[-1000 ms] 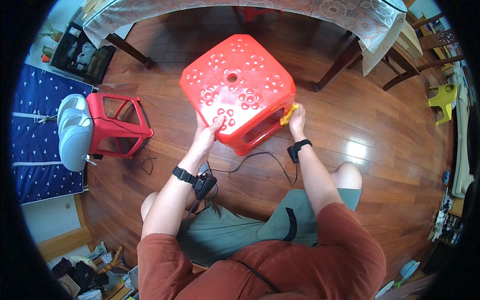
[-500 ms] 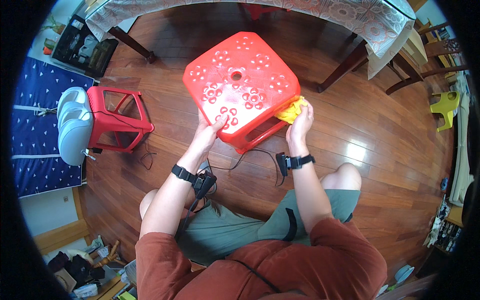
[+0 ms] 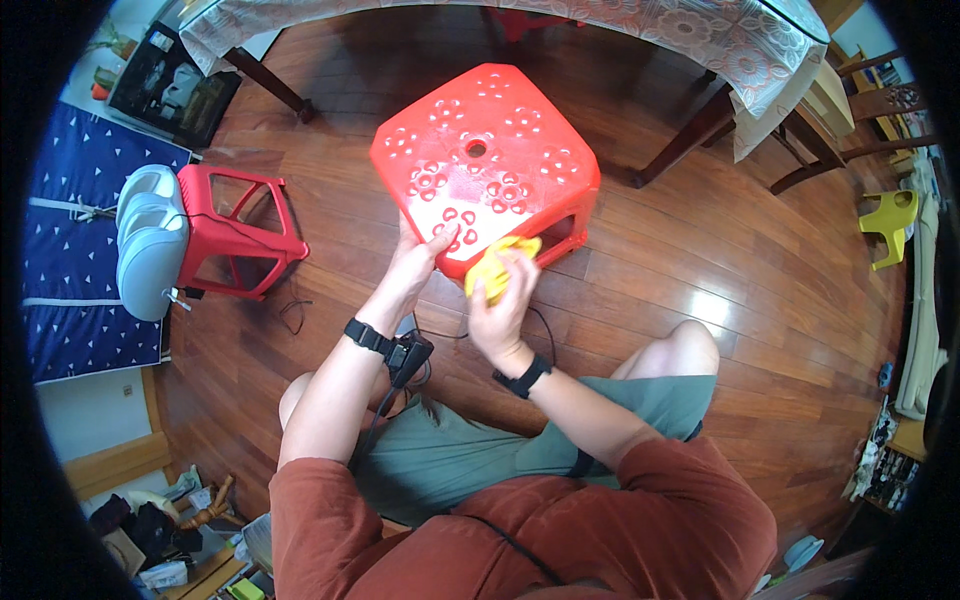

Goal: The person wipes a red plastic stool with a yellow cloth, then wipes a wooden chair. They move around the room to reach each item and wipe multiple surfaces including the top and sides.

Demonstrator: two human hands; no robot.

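A red plastic stool point(image 3: 478, 185) with raised flower patterns and a hole in its square seat is in front of me, its seat tilted. My left hand point(image 3: 415, 258) grips its near left corner, thumb on top of the seat and the fingers hidden beneath. My right hand point(image 3: 500, 305) is closed on a bunched yellow cloth point(image 3: 492, 270), pressed to the near edge of the stool close to the left hand.
A second red stool point(image 3: 225, 225) with a pale blue appliance point(image 3: 150, 245) on it stands at left. Ahead is a table with a patterned tablecloth point(image 3: 680, 40). A small yellow stool point(image 3: 888, 225) stands at far right. A black cable point(image 3: 540, 330) lies on the wooden floor.
My right hand has moved left with the yellow cloth, from the stool's right side to its near edge. The left hand keeps its hold, and the stool has barely shifted.
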